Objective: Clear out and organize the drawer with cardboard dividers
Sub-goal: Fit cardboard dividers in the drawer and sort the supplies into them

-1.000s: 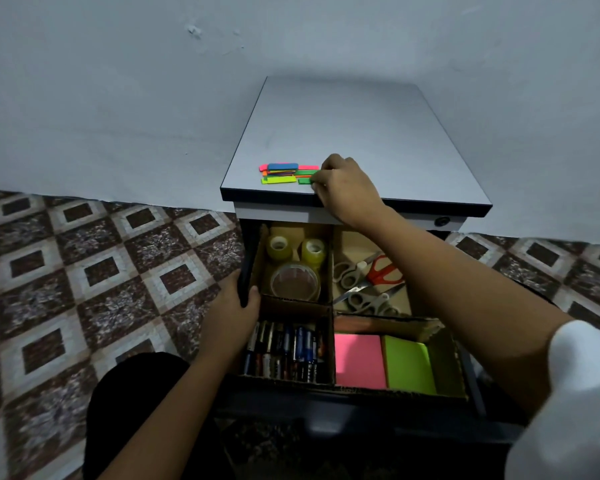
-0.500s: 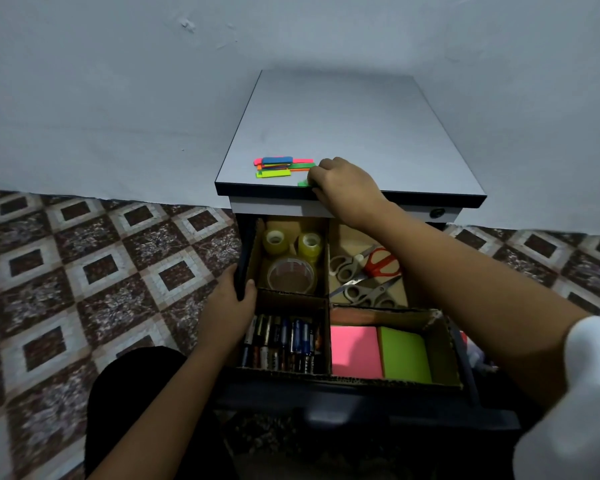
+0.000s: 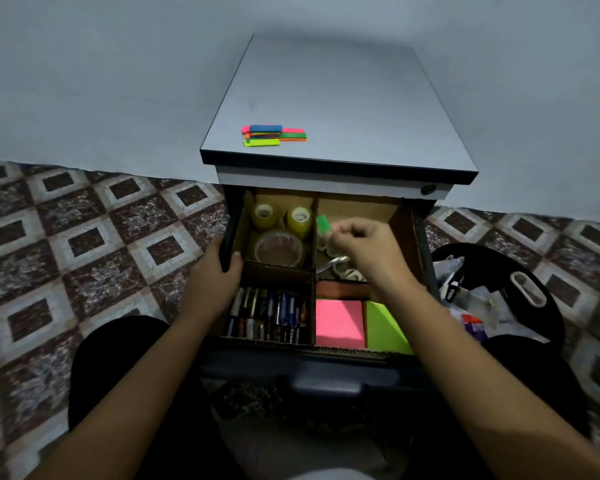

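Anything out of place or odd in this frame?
Yes: a loose pile of coloured tabs lies on the cabinet top, outside the divided drawer; the right hand pinches one green tab over the scissors compartment.

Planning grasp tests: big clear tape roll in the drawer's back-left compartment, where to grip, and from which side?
Probably straight down: the big clear tape roll lies flat, core up, boxed in by cardboard dividers. Pinch its wall, finger inside, thumb outside.
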The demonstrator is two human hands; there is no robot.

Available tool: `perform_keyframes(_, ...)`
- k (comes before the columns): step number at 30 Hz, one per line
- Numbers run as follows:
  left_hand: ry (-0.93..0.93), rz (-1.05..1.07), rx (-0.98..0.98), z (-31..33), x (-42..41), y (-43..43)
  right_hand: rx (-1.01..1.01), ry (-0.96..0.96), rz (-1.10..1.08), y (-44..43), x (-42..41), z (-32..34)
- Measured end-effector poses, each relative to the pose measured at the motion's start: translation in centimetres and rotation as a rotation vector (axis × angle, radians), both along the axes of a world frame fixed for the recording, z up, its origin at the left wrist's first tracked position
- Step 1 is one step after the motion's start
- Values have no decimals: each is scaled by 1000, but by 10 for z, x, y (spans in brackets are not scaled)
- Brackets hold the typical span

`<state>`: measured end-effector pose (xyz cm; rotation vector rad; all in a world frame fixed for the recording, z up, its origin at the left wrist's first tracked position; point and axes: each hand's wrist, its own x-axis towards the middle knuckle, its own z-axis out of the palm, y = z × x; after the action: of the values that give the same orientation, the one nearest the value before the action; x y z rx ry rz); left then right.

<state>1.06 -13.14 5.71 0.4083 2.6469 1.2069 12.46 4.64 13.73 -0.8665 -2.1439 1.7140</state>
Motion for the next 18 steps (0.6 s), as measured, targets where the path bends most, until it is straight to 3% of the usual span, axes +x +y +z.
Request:
perform_keyframes(6, -4, 0, 6, 1, 2, 1, 19, -268, -17, -15, 43, -42)
perform_keyframes(10, 1, 1, -5, 2, 3, 2, 257, -420, 42, -21, 42, -68)
perform_keyframes(18, 3, -1, -9, 1, 3, 1, 409, -506, 58, -25, 30, -90)
